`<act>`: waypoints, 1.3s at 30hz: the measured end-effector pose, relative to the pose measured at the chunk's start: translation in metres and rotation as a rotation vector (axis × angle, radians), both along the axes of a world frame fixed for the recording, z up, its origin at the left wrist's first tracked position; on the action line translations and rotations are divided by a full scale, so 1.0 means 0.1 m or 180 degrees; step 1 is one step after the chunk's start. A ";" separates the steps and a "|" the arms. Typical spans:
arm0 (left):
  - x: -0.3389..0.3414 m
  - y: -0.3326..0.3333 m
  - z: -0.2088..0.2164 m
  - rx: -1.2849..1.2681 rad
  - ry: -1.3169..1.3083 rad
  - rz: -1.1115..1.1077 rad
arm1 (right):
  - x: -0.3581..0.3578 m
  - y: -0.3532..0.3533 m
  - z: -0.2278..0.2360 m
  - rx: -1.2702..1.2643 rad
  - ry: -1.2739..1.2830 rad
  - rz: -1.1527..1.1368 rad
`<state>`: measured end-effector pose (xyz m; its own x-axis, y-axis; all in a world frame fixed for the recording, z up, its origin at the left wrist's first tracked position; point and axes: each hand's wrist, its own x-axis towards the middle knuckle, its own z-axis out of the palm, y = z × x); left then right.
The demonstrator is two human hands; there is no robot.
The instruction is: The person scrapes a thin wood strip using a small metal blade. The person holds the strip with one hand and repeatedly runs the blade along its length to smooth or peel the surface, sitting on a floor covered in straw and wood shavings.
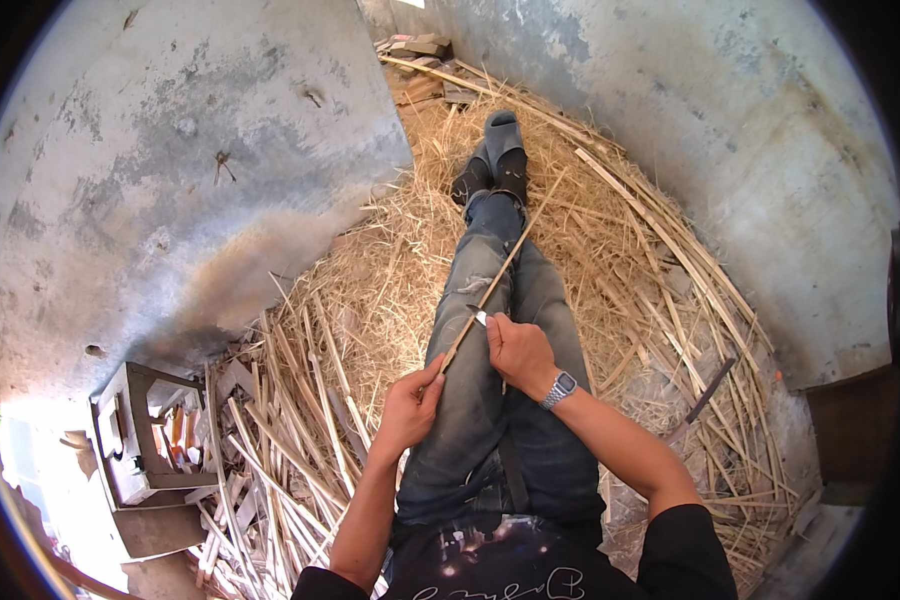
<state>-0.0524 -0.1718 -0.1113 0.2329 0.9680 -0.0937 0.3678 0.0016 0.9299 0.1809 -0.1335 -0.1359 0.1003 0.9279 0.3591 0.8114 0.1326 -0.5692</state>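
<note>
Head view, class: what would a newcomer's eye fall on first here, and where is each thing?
First, the thin wooden strip slanting over the faded jeans at the centre, held near its lower visible end by the left grip, with a small shiny blade at the right grip. Next, the straw-coloured shavings spread thickly on both sides of the jeans. Then the silver wristwatch, just behind the right grip.

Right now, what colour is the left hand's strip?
The strip is light tan, clearest in the head view.
</note>
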 end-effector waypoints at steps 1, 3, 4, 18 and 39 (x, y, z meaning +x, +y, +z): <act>-0.01 0.00 0.00 -0.0023 -0.0032 0.0013 | 0.00 -0.02 -0.03 -0.0047 -0.0040 0.0292; 0.02 -0.01 0.05 -0.0061 0.0155 -0.0048 | 0.24 0.18 0.03 0.0089 -0.0202 0.0233; 0.04 -0.01 0.08 -0.0090 0.0362 -0.0113 | 0.40 0.34 0.01 0.0085 -0.0072 -0.0212; 0.11 0.05 0.00 -0.0262 -0.0150 0.0019 | 0.22 0.32 0.05 0.0151 0.0098 -0.0246; 0.10 0.11 -0.01 -0.0235 -0.0272 -0.0033 | 0.15 0.24 0.24 -0.0113 0.0156 -0.0278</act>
